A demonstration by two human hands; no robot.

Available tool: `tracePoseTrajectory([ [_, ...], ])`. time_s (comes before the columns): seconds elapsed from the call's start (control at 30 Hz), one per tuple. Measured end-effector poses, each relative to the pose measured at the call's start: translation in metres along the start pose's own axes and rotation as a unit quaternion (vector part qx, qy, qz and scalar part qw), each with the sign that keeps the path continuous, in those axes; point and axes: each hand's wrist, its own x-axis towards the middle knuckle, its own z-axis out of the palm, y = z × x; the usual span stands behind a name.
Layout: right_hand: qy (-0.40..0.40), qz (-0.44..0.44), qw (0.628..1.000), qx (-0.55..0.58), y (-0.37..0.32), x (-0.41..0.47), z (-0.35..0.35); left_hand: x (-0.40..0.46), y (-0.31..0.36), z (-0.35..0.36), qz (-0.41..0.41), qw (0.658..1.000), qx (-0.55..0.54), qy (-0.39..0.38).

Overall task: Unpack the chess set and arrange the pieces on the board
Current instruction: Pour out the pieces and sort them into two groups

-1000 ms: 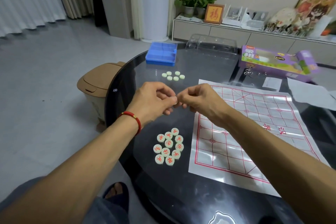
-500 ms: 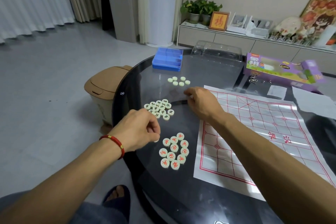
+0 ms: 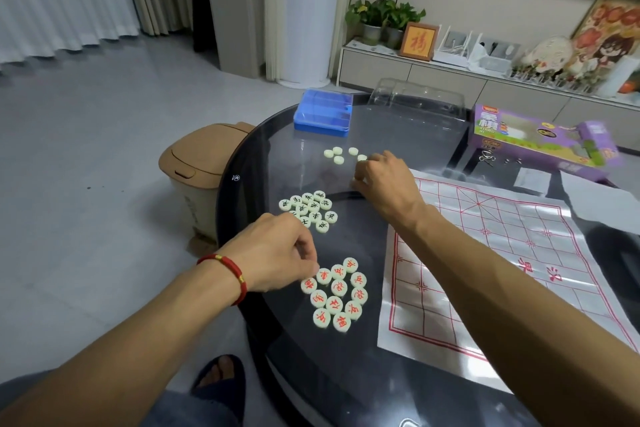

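A paper chess board (image 3: 519,253) with red grid lines lies on the right of the round glass table (image 3: 263,340). Several round pieces with red characters (image 3: 337,295) are grouped near the front edge. Several pieces with black characters (image 3: 308,210) lie farther back, and several blank-faced pieces (image 3: 341,154) beyond those. My left hand (image 3: 277,253), with a red wrist cord, pinches a red-marked piece (image 3: 308,285) at the left edge of the red group. My right hand (image 3: 384,184) hovers just before the blank pieces with curled fingertips on the glass; what they hold is hidden.
A blue plastic case (image 3: 323,114) and a clear plastic lid (image 3: 419,104) stand at the table's back. A purple game box (image 3: 540,146) and white papers (image 3: 595,204) lie at the right. A tan bin (image 3: 197,170) stands on the floor to the left.
My hands, joined above the table a second ago, have parted. The left one dropped to the red group with a piece; the right one reached back toward the blank pieces.
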Motion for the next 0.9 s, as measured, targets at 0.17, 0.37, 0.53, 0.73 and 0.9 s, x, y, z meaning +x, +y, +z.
tracePoseTrajectory([
  [0.17,-0.002,-0.015,0.999,0.041,0.005,-0.019,-0.005,0.004,0.001,-0.004,-0.01,0.999,0.027,0.028],
  [0.37,-0.022,0.07,0.934,0.348,-0.001,-0.043,-0.027,0.014,0.005,0.002,-0.005,0.991,-0.03,0.129],
  [0.53,-0.072,0.076,0.859,0.502,-0.015,-0.06,-0.045,0.025,0.01,0.003,-0.022,0.973,-0.144,0.182],
  [0.73,-0.019,0.042,0.908,0.416,-0.022,-0.06,-0.039,0.033,0.014,0.003,-0.047,0.949,-0.236,0.201],
  [0.9,-0.001,0.11,0.952,0.285,-0.02,-0.049,-0.014,0.036,0.003,-0.002,-0.056,0.973,-0.033,0.22],
])
